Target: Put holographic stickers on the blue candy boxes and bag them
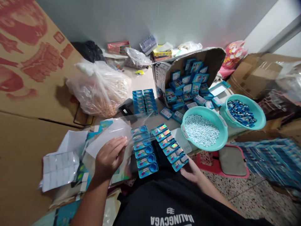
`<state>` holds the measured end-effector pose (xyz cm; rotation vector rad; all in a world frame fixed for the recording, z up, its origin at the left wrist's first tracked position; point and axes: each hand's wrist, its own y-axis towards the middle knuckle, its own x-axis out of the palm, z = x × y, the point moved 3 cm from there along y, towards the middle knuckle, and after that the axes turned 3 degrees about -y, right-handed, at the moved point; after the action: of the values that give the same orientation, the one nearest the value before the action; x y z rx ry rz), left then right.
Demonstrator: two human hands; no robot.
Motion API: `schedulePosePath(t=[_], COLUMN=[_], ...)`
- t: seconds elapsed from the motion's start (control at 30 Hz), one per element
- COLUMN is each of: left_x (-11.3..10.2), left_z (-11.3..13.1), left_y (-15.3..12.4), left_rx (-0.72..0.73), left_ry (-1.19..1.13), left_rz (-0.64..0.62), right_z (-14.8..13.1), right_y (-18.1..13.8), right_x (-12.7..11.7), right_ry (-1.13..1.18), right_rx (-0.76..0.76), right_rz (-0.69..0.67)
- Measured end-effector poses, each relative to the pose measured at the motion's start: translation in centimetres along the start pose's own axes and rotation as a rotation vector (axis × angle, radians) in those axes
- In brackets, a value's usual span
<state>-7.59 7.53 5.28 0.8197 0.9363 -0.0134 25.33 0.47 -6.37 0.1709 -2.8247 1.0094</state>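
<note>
My left hand [111, 153] is closed, with its fingers pinched at a clear plastic sheet [138, 121] that rises over the table in front of a white sheet [110, 135]. My right hand [191, 171] grips a row of small blue printed cases [170, 147] from the near right side; shiny rainbow-reflecting pieces lie across their tops. Between the hands is another row of blue cases [144, 152], each with a round blue part at one end. The left fingertips are partly hidden from view.
Two stacked rows of blue cases [144, 102] stand farther back. To the right are a carton [162, 78] of small blue boxes, a turquoise basin [204, 128] of pale pellets and another basin [243, 112] of blue pieces. A red stool [235, 161] sits below.
</note>
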Motion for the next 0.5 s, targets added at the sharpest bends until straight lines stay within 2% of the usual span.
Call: schedulePosePath(t=[0.1,0.23,0.37,0.5], left_x=[0.2,1.0,2.6,4.0], left_z=[0.5,0.8,0.8,1.0], left_y=[-1.0,-1.4,-1.0,-0.4], left_rx=[0.027,0.006,-0.062,-0.181], left_ry=[-0.082,-0.112,-0.094,-0.047], left_rz=[-0.091,-0.234,-0.359,-0.419], right_z=[-0.2,0.8,2.9,2.9], right_y=[-1.6,-4.0,-4.0,-3.2], right_x=[-1.2,-2.6,-3.1,-2.6], right_ry=[0.158,0.514,0.698,0.670], right_rx=[0.164,0.346,0.354,0.327], right_rz=[-0.071,-0.125,-0.132,-0.137])
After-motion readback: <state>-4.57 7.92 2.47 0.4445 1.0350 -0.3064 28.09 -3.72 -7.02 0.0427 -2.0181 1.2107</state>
